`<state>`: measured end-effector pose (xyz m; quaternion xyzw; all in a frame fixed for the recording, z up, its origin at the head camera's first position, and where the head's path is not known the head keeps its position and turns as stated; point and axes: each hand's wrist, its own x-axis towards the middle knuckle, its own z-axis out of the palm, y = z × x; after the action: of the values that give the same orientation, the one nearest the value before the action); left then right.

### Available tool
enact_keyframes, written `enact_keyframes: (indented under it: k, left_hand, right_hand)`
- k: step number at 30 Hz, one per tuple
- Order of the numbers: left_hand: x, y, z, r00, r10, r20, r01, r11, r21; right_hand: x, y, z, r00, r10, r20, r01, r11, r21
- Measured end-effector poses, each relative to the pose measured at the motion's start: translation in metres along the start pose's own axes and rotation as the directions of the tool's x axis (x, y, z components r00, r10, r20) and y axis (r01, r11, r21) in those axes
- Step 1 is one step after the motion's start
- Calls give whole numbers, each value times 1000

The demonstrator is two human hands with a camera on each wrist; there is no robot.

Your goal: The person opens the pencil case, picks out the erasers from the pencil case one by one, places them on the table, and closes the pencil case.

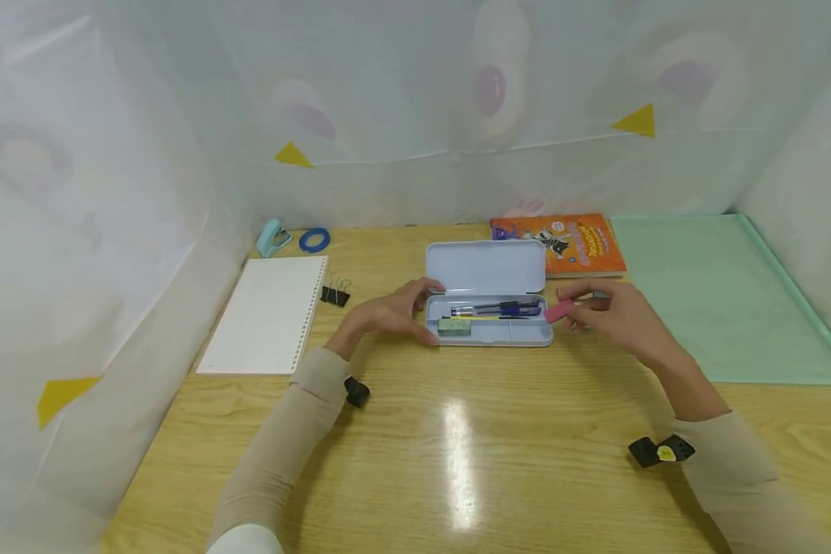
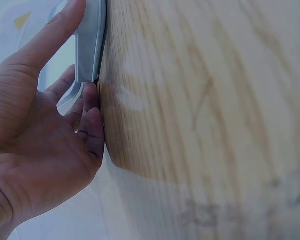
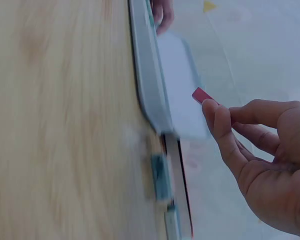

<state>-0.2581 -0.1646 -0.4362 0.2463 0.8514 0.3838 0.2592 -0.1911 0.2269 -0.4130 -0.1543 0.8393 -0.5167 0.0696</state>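
A pale blue pencil case (image 1: pixel 485 335) lies with its lid raised toward the back. Inside it are several pens (image 1: pixel 495 308) and a green rectangular block (image 1: pixel 454 327). My left hand (image 1: pixel 396 312) holds the case's left end, thumb at the front corner and fingers round the back; the left wrist view shows the thumb along the case wall (image 2: pixel 87 55). Between thumb and fingers, my right hand (image 1: pixel 612 312) pinches a pink eraser (image 1: pixel 558 311) at the case's right end. The right wrist view has this eraser (image 3: pixel 200 95) sticking out past the fingertips.
Behind the case lies an orange book (image 1: pixel 589 246), with a green mat (image 1: pixel 727 308) to the right. At left are a white notebook (image 1: pixel 266 315), a black binder clip (image 1: pixel 335 295), a stapler (image 1: pixel 271 238) and blue tape (image 1: pixel 315 240). Small blue-grey blocks (image 3: pixel 161 177) sit beyond the case's right end.
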Motion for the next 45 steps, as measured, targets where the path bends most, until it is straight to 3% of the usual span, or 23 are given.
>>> enact_keyframes:
  k: [7,12,18,25,31,37,41,45]
  left_hand:
    - [-2,1,2,1000,3,1,-3,1000,-10]
    - [-2,2,2,1000,3,2,-3,1000,-14]
    - [-2,2,2,1000,-1,7,2,1000,-15]
    - [3,-3,3,1000,-23,7,23,1000,-2]
    - [1,-1,2,1000,-21,2,21,1000,-3]
    - [-1,0,0,1000,-22,-2,22,1000,-9]
    - [0,0,0,1000,-21,2,21,1000,-16]
    - [-1,2,0,1000,-16,3,16,1000,-12]
  right_hand:
    - [-22,29,-39,996,60,-64,-66,993,-100]
    - [-30,43,-58,994,94,-61,-102,985,-140]
    - [-34,53,-65,988,156,3,-153,976,-152]
    - [-43,56,-74,987,160,30,-149,963,-224]
    - [-49,44,-83,986,167,-3,-161,946,-281]
    - [-35,24,-62,995,95,14,-92,983,-160]
    - [-13,7,-29,997,7,76,-2,998,-66]
    - [11,-6,10,992,-54,111,59,997,-46]
